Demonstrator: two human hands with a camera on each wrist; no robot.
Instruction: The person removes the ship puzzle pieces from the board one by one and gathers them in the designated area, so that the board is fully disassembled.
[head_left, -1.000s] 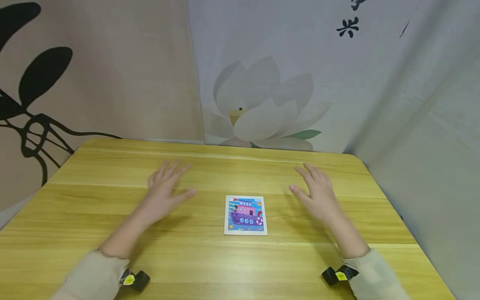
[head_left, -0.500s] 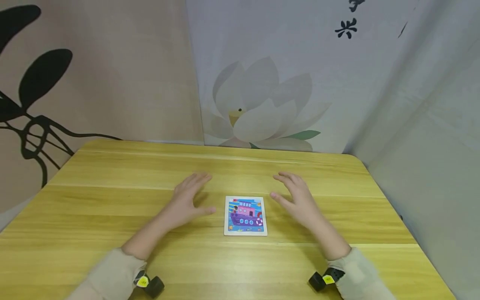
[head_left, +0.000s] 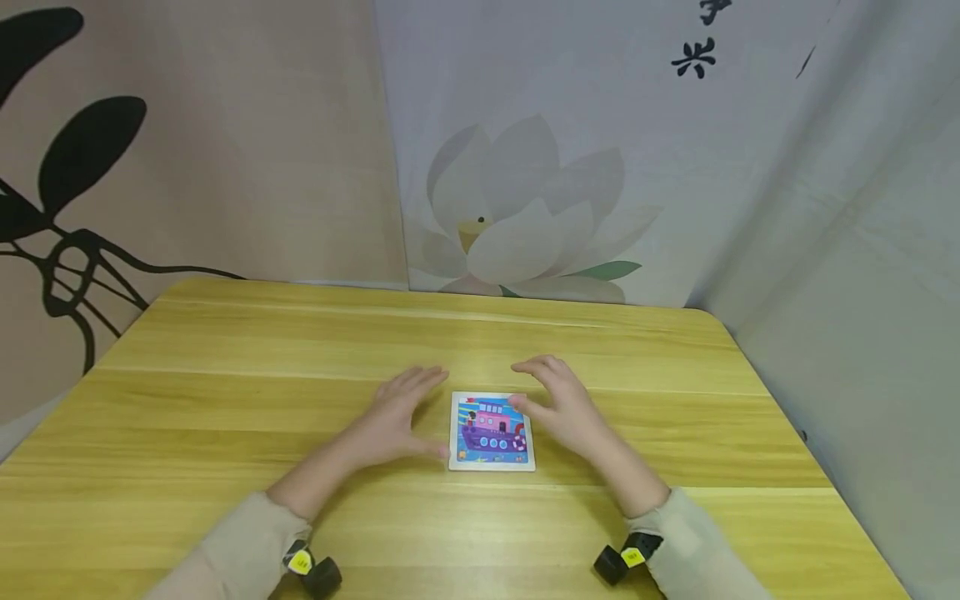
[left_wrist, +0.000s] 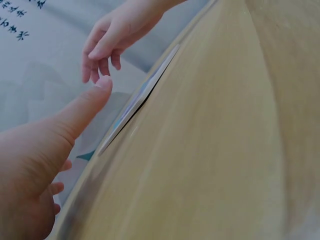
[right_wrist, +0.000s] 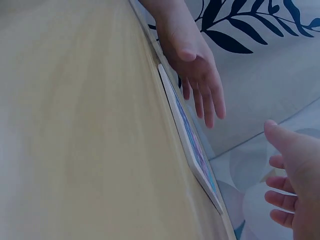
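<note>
A flat square picture board (head_left: 492, 433) lies on the wooden table, with a pink and purple ship printed inside a white border. In the left wrist view the board (left_wrist: 140, 97) shows as a thin slab seen edge-on. My left hand (head_left: 397, 421) hovers at its left side, thumb tip by the lower left edge, fingers extended and holding nothing. My right hand (head_left: 566, 408) is at the upper right, its thumb over the board's top right corner in the head view. The right wrist view shows the right hand (right_wrist: 295, 175) raised above the board (right_wrist: 190, 142), apart from it.
The wooden table (head_left: 225, 400) spreads around the board on all sides. Behind it hangs a pale cloth backdrop (head_left: 555, 100) with a printed lotus and dark leaves. On the right, a grey curtain (head_left: 847, 275) runs along the table's edge.
Both hands have come inward from either side towards the board, the left moving right and the right moving left. The board has stayed in place.
</note>
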